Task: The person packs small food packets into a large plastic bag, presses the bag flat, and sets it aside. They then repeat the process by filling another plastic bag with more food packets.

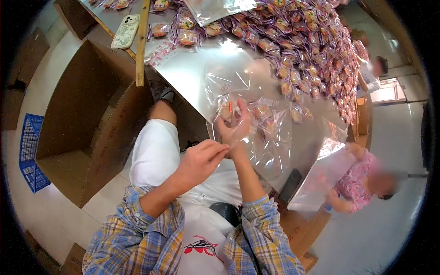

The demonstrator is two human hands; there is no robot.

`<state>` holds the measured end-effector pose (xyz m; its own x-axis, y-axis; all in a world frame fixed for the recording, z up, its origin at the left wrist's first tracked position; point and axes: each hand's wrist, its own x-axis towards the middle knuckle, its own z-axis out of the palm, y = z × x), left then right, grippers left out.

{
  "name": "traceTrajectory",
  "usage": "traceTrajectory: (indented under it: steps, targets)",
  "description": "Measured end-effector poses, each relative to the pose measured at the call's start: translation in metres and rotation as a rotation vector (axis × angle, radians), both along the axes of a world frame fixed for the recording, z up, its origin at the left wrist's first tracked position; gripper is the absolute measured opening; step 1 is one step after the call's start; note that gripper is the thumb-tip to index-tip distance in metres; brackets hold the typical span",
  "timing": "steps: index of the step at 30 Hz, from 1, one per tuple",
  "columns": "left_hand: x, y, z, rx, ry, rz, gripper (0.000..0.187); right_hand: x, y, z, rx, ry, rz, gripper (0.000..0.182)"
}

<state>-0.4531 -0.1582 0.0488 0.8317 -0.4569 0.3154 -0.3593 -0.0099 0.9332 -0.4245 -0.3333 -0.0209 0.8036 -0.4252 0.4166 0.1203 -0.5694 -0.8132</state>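
Observation:
A large clear plastic bag (275, 156) lies over the metal table's near edge, with several small wrapped pastries (262, 111) in or under it. My right hand (236, 124) reaches into the clear plastic, its thumb and fingers curved round one wrapped pastry (226, 109) with a red label. Beside my right wrist, my left hand (201, 160) is closed in a pinch on the bag's edge. A big heap of purple-wrapped pastries (302, 41) covers the far side of the table.
An open cardboard box (87, 114) stands at the left, near a blue crate (32, 153). A wooden strip (142, 46) and a phone (126, 31) are at the upper left. A dark object (290, 184) lies at the table edge. Two people (355, 183) are at the right.

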Motion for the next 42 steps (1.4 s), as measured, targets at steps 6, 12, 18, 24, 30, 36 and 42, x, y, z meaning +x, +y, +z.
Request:
traceTrajectory:
  steps: [6,12,18,24,30,36,42]
  targets:
    - [0.000,0.001,-0.007,0.006,-0.011,0.060,0.021,0.042,0.004,0.027,-0.232,0.048,0.104,0.063]
    - [0.006,0.010,-0.001,0.054,0.044,0.111,0.021,0.056,0.010,0.052,-0.455,0.188,0.003,0.051]
    - [0.016,0.018,0.009,0.162,-0.237,0.260,0.023,0.021,-0.004,0.076,-0.620,0.261,0.110,0.048]
    - [0.012,0.012,0.021,0.106,-0.266,0.123,0.025,0.037,-0.035,0.069,-0.609,0.038,0.630,0.057]
    - [-0.007,0.020,0.036,0.032,-0.257,0.003,0.023,0.057,-0.023,0.086,-0.148,0.337,0.574,0.065]
    - [-0.004,0.024,0.033,0.001,-0.264,0.164,0.024,0.074,-0.024,0.058,0.074,0.462,0.201,0.073]
    - [0.004,0.022,0.029,0.082,-0.184,0.270,0.025,0.065,0.006,0.061,-0.205,0.354,0.130,0.074]
